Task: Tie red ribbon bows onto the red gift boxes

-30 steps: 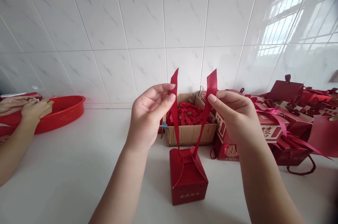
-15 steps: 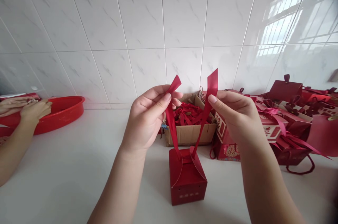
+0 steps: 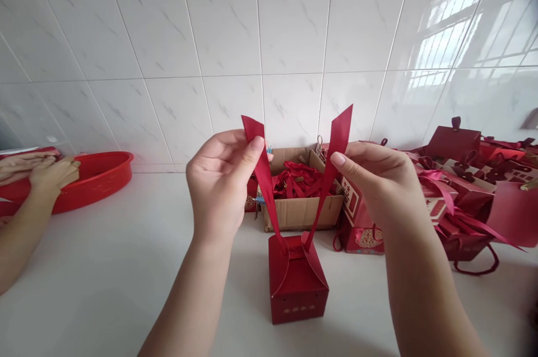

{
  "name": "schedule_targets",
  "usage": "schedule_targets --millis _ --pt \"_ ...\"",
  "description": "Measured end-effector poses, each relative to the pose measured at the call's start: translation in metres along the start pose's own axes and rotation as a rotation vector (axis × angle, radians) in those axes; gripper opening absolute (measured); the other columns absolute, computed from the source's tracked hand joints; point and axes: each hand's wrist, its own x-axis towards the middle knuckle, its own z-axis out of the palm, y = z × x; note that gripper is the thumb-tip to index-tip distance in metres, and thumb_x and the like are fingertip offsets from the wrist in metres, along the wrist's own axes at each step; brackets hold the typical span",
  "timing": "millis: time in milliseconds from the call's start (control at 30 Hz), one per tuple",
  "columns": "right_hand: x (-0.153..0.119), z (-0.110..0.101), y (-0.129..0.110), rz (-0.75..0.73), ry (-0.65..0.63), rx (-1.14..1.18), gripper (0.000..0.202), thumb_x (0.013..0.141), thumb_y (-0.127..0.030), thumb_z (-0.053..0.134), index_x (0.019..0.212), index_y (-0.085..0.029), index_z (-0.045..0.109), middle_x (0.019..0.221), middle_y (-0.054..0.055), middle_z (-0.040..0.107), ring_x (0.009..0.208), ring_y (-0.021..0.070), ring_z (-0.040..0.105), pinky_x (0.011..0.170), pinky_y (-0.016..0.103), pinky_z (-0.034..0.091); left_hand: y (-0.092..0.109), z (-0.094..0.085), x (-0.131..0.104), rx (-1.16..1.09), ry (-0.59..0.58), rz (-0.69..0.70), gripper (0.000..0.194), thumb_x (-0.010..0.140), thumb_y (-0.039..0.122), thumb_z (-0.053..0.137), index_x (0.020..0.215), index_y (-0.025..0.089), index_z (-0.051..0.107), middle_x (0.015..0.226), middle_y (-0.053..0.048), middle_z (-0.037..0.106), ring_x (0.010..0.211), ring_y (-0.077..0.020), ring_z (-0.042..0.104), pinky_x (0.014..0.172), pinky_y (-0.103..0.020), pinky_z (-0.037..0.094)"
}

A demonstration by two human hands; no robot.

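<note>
A small dark red box (image 3: pixel 298 284) stands on the white counter, its top flaps folded together. A red ribbon (image 3: pixel 271 200) comes up from its top in two strands that spread into a V. My left hand (image 3: pixel 227 177) pinches the left strand near its slanted end, thumb in front. The right strand's end is pinched between thumb and fingers of my right hand (image 3: pixel 374 177). Both ribbon tips stick up above the fingers. Behind the box, a cardboard box (image 3: pixel 305 216) holds a heap of red ribbons.
Many red gift boxes and bags (image 3: pixel 462 194) are piled at the right. At the left, another person's hands (image 3: pixel 52 175) are beside a red plastic basin (image 3: pixel 98 180). A tiled wall (image 3: pixel 231 21) rises behind the counter (image 3: pixel 147 256).
My left hand has moved left with its ribbon end, whose tip now leans left. The two strands are wider apart. The right ribbon tip is slightly higher.
</note>
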Motion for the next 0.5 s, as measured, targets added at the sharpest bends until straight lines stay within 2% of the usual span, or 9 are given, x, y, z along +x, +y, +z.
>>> schedule_targets --millis 100,200,500 --pt "0.0001 0.0008 0.0003 -0.013 -0.001 0.003 0.008 0.074 -0.031 0.076 0.08 -0.028 0.073 0.081 -0.001 0.073 0.076 0.0176 0.07 0.068 0.031 0.06 0.0003 -0.001 0.0003 0.059 0.055 0.036 0.018 0.072 0.024 0.076 0.087 0.022 0.066 0.078 0.001 0.073 0.072 -0.0151 0.07 0.067 -0.028 0.056" --pt "0.0006 0.0014 0.0001 -0.022 -0.008 0.002 0.007 0.075 -0.031 0.075 0.08 -0.028 0.072 0.082 -0.001 0.074 0.077 0.018 0.07 0.068 0.032 0.061 -0.0002 -0.0004 -0.0003 0.077 0.051 0.015 0.02 0.071 0.026 0.077 0.088 0.022 0.066 0.078 0.001 0.074 0.071 -0.0156 0.07 0.067 -0.029 0.056" --pt "-0.0001 0.002 -0.0026 -0.053 0.023 -0.007 0.003 0.076 -0.029 0.075 0.077 -0.029 0.072 0.077 -0.002 0.072 0.073 0.0168 0.07 0.066 0.031 0.06 -0.0045 0.0 -0.0015 0.087 0.043 0.025 0.012 0.072 0.025 0.076 0.079 0.021 0.067 0.073 0.002 0.069 0.07 -0.0132 0.067 0.068 -0.027 0.055"
